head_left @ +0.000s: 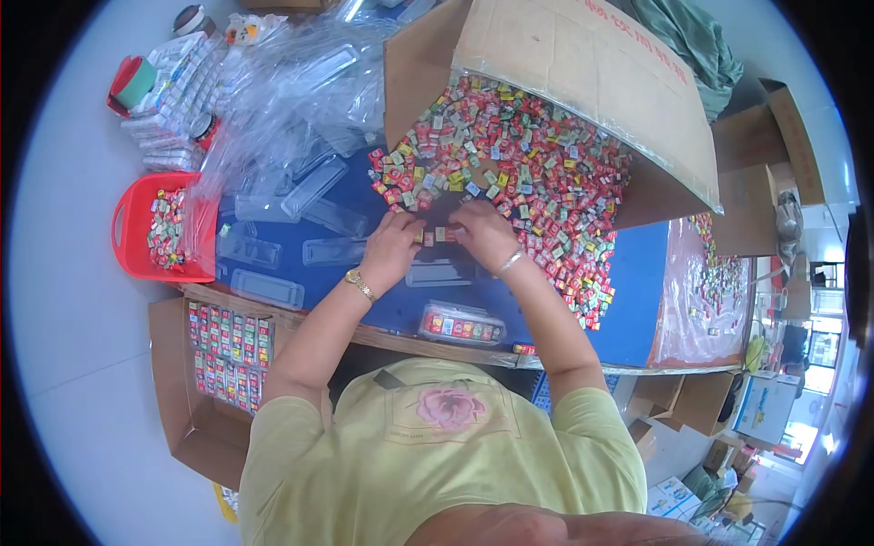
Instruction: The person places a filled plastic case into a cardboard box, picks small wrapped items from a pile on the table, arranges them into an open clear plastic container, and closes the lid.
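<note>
On the blue tabletop, a short row of small printed boxes, red and pale, lies between my two hands. My left hand, with a gold watch on the wrist, has its fingers bent at the row's left end. At the right end, the curled fingers of my right hand touch the row; a bracelet circles that wrist. Just below is a clear plastic tray. Nearer the table edge sits a clear pack filled with a row of such boxes. My fingers partly hide the end boxes.
A large tipped carton spills a heap of small boxes across the table. Clear trays and packaging pile up at left. A red basket holds more small boxes. Below it, an open carton contains filled packs.
</note>
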`<action>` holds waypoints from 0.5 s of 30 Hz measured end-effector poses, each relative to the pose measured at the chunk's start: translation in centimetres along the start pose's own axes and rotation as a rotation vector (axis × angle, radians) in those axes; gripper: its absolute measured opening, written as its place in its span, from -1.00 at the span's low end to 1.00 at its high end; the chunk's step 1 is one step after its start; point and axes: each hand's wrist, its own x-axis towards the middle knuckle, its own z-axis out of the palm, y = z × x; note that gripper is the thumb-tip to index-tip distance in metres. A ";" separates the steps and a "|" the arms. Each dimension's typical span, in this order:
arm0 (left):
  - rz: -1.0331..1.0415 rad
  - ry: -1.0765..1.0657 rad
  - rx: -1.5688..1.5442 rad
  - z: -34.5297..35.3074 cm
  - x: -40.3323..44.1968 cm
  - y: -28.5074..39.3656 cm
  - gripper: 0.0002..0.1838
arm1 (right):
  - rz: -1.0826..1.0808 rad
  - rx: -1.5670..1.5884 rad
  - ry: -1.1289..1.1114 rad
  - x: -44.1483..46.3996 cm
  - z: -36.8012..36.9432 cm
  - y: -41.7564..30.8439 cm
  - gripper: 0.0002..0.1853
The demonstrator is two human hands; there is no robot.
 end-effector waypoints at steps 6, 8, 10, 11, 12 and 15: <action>0.044 -0.034 0.034 0.2 0.7 0.9 -0.52 | -0.235 -0.064 0.131 -1.5 1.7 2.9 -0.62; 0.024 -0.029 0.052 1.0 0.8 1.0 -0.53 | -0.228 -0.070 0.144 -1.6 2.4 3.3 -0.58; 0.017 -0.029 0.064 1.0 1.1 1.3 -0.53 | -0.195 -0.060 0.137 -1.9 1.9 2.7 -0.58; 0.011 -0.039 0.062 1.0 1.1 1.4 -0.54 | -0.174 -0.055 0.132 -2.2 1.7 2.5 -0.58; 0.006 -0.049 0.059 1.0 1.2 1.5 -0.55 | -0.169 -0.054 0.133 -2.4 1.5 2.6 -0.58; 0.004 -0.064 0.074 0.9 1.5 1.6 -0.55 | -0.125 -0.056 0.158 -3.1 1.0 3.4 -0.58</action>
